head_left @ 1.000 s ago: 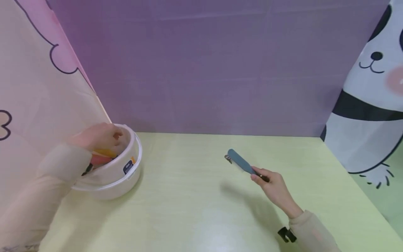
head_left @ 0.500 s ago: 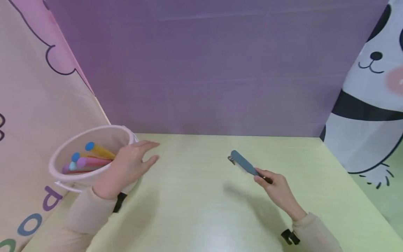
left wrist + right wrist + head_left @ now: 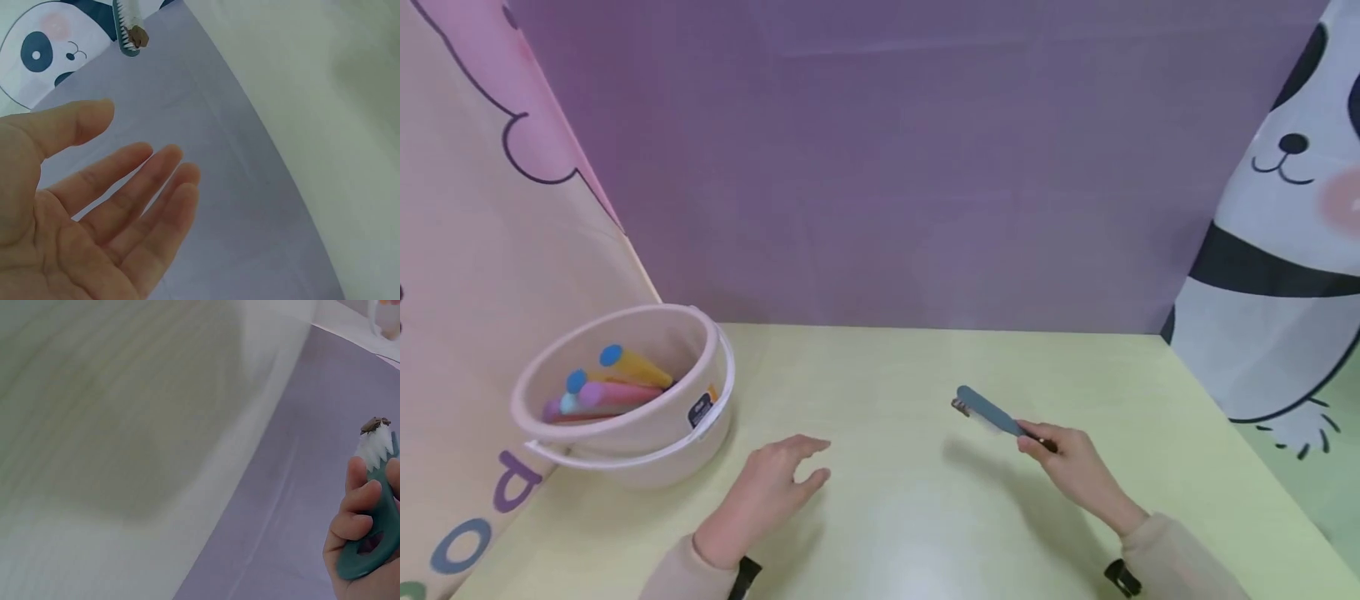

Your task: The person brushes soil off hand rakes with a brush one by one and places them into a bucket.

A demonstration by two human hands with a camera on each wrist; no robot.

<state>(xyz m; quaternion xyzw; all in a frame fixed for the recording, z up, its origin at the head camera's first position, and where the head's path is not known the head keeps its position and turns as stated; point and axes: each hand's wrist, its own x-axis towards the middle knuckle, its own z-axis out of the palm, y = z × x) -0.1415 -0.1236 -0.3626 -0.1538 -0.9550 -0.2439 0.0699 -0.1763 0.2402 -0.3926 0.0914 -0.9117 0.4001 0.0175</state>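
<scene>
In the head view my right hand (image 3: 1078, 471) grips the dark handle end of a blue-green brush (image 3: 988, 410) above the table's right half. The right wrist view shows fingers curled round its teal handle (image 3: 385, 528). White bristles (image 3: 375, 447) line one side, and a small brown piece (image 3: 375, 425), its kind unclear, sits at the bristle tip. My left hand (image 3: 763, 496) hovers over the table's front, holding nothing, thumb and fingers apart. In the left wrist view its palm (image 3: 69, 256) shows bare, the brush head (image 3: 128, 31) beyond it.
A whitish bucket (image 3: 643, 433), its handle lowered along the front, stands at the table's left. Inside lie several thick coloured sticks (image 3: 640, 367), some with blue ends. A purple backdrop (image 3: 880, 167) closes off the back, and printed cloths hang on both sides.
My left hand has come out of the bucket and moved right and toward the front, with nothing in it. My right hand keeps the brush and has shifted slightly right and down in view.
</scene>
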